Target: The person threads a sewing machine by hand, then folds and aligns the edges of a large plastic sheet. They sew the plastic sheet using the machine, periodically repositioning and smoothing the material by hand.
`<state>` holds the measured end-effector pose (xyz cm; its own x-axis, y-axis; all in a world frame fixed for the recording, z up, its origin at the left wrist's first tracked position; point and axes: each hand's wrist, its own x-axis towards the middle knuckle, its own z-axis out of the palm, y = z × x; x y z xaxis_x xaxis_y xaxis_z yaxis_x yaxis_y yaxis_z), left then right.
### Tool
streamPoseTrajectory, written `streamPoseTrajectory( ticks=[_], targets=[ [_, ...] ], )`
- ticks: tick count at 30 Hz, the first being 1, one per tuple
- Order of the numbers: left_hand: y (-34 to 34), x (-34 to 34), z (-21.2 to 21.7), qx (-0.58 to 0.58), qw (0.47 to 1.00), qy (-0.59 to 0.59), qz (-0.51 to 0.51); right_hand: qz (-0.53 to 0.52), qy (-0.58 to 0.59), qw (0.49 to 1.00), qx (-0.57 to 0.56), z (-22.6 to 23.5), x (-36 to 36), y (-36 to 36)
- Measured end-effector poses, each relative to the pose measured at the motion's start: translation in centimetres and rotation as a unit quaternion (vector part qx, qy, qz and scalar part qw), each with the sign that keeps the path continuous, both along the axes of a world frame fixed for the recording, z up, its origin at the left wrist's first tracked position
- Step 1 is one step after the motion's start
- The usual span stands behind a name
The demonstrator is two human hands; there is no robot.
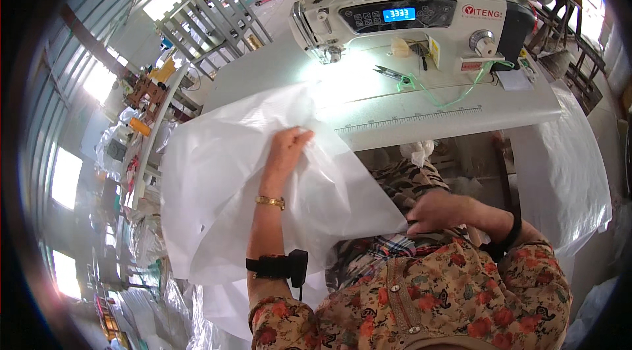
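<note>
A large translucent white plastic sheet [210, 152] hangs over the front edge of the sewing table, its upper part reaching toward the needle area. My left hand [287, 151] is closed on the sheet, bunching it near the table's edge. At the sheet's lower right corner, above my lap, my right hand [440, 212] is closed with its fingers curled down at that corner. Its fingertips are partly hidden. Beyond both hands stands the white sewing machine [408, 27], its lamp lighting the needle area and its small blue display on.
On the machine bed lie thread snips [393, 74] tied to a green ribbon [447, 101]. A ruler strip [408, 118] runs along the front edge. More plastic sheeting [559, 172] drapes over the table's right end. A cluttered side bench [155, 133] and a slatted rack [210, 21] stand at left.
</note>
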<state>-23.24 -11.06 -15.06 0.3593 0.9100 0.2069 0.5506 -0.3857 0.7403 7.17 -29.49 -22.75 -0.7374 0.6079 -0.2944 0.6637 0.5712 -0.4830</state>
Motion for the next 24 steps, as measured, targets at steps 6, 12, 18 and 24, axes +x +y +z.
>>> streamPoseTrajectory(
  ticks=[6, 12, 18, 24],
  targets=[
    [-4.7, 3.2, -1.8, 0.060, 0.986, 0.121, -0.094, -0.335, 0.407, 0.847, 0.071, 4.0, -0.9, 4.5],
    [-7.3, 5.2, -0.1, 0.071, 0.971, 0.199, -0.114, -0.448, 0.531, 0.705, -0.145, 3.4, -6.1, 9.7],
    [-9.6, 4.5, -0.4, 0.030, 0.949, 0.234, -0.209, -0.417, 0.703, 0.519, -0.249, 7.0, -4.8, 10.1],
    [-12.3, 3.0, -4.6, -0.009, 0.926, 0.226, -0.302, -0.418, 0.715, 0.516, -0.219, 7.5, -3.1, 9.7]
  ],
)
